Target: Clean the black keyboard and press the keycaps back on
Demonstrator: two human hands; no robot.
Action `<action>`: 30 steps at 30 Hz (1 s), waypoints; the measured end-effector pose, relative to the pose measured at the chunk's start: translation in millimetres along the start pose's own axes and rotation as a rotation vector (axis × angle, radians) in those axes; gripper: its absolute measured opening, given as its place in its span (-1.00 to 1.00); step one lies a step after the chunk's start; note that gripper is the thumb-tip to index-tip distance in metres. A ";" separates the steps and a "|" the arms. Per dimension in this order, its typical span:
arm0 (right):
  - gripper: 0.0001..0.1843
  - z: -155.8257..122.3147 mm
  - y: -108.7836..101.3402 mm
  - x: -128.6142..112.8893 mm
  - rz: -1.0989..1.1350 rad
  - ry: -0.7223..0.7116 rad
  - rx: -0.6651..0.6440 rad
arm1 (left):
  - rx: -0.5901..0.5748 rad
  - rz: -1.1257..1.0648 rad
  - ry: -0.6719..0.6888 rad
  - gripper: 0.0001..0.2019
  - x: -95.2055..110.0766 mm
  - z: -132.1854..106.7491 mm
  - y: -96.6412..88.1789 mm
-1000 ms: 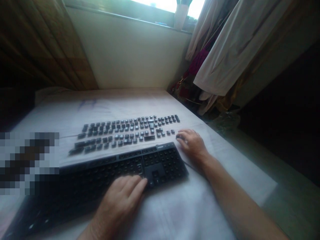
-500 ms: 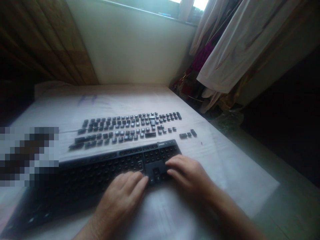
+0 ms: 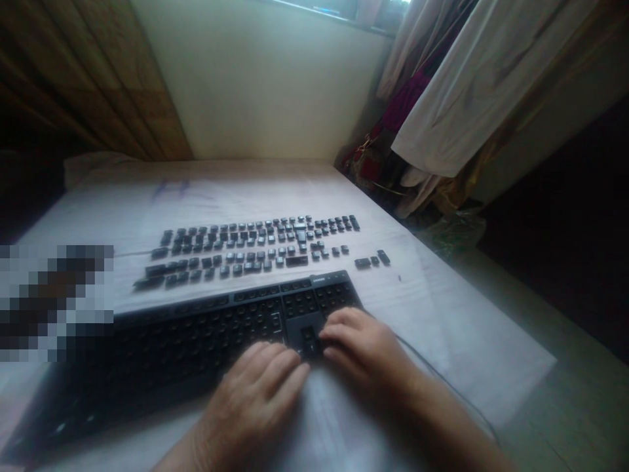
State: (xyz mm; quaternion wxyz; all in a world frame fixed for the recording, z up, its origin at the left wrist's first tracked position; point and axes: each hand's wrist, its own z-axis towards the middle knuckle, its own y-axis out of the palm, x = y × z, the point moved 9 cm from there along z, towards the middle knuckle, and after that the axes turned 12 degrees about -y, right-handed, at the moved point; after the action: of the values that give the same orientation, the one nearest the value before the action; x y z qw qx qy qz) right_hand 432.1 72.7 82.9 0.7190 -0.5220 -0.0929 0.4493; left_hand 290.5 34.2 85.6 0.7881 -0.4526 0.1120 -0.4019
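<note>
A black computer keyboard [image 3: 196,328] lies on the cloth-covered surface, most of its key positions bare, without caps. At its front edge, near the arrow keys, my left hand [image 3: 263,387] rests with fingers bent close together; the tips and whatever they may hold are hidden. Over the lower number pad, my right hand [image 3: 361,341] has its fingers curled and the tips drawn together. Whether a small part is between them cannot be made out. Beyond the keyboard, loose black keycaps [image 3: 250,239] are laid out in rows. A few keycaps [image 3: 362,263] sit apart at the right.
Pale cloth [image 3: 457,328] covers the surface, which ends in an edge at the right. A black cable [image 3: 442,377] runs beside my right arm. Curtains [image 3: 98,78] hang at the left, garments [image 3: 447,118] at the right. A blurred-out patch [image 3: 49,301] covers the left side.
My left hand has slid a little to the right along the keyboard's front edge. My right hand has shifted slightly left, bringing the two closer. The cable now shows at the right.
</note>
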 end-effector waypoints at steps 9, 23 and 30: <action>-0.83 -0.9 -1.2 -2.0 -0.003 -0.037 0.037 | -0.026 0.020 -0.007 -0.67 0.1 0.1 1.9; -0.83 -1.2 -5.0 -1.7 0.024 -0.038 0.077 | -0.057 0.050 0.004 -0.67 8.3 6.1 13.4; -0.69 -4.4 -7.1 9.3 0.206 0.042 0.070 | -0.068 0.077 -0.017 -0.69 7.5 7.5 16.5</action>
State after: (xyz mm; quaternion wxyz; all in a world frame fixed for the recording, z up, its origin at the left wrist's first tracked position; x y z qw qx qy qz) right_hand 444.0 76.3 83.7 0.6885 -0.5127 -0.0079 0.5128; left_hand 308.2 37.8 78.0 0.7881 -0.4777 0.1363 -0.3635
